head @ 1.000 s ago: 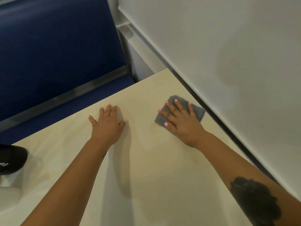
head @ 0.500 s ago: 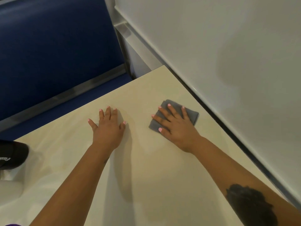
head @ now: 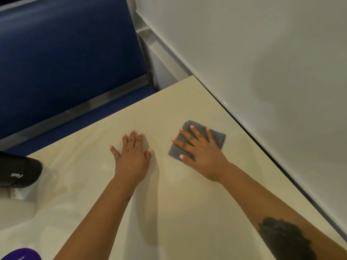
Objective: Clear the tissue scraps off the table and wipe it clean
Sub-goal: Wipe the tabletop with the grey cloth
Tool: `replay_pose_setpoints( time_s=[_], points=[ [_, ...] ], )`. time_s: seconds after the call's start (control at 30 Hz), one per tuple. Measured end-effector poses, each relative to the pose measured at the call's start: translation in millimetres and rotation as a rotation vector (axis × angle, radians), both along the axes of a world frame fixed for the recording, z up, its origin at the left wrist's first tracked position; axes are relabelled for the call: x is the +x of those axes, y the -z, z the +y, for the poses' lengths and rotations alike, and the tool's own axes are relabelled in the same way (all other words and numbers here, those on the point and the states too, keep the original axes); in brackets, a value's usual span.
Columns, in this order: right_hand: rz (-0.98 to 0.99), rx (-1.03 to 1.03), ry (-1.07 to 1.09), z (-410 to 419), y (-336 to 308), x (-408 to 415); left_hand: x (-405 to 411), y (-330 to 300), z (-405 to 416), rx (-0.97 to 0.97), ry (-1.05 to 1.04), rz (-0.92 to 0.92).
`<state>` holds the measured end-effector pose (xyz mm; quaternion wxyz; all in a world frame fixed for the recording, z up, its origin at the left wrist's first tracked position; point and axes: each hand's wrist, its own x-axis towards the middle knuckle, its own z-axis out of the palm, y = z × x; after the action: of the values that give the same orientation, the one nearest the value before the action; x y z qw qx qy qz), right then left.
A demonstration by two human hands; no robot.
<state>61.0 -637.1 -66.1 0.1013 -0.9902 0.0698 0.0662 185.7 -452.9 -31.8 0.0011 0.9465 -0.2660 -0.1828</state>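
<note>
Right hand point(head: 203, 156), fingers spread, pressed a folded grey cloth point(head: 216, 136) onto the cream worktop point(head: 187, 212) mid-wipe; left hand point(head: 132, 158) lay flat; no scraps apparently remained; nearer surface next.

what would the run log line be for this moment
phase: wiping | right hand: flat on grey cloth | left hand: flat on table | tissue scraps: none visible

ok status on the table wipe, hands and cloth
Right hand flat on the grey cloth, pressing it to the table. Left hand flat on bare tabletop. No tissue scraps visible. Black flask at left edge.
</note>
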Motion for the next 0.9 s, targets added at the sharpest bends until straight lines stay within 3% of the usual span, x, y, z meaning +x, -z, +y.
replay_pose_setpoints(
  time_s=[0.17,0.37,0.6,0.77,0.9],
  points=[
    [0.048,-0.043,0.229,-13,1,31,-6,-5,0,-0.006,0.031,-0.01],
    [0.013,-0.019,0.032,14,2,-11,-9,0,-2,-0.004,0.078,0.018],
    [0.057,-0.025,0.312,-20,1,-3,-8,5,0,-0.037,0.087,0.038],
    [0.009,-0.019,0.102,6,2,-46,-10,6,0,-0.053,0.073,0.026],
    [0.056,-0.032,0.267,-27,2,-68,-10,6,-1,-0.056,0.065,0.015]
  ],
)
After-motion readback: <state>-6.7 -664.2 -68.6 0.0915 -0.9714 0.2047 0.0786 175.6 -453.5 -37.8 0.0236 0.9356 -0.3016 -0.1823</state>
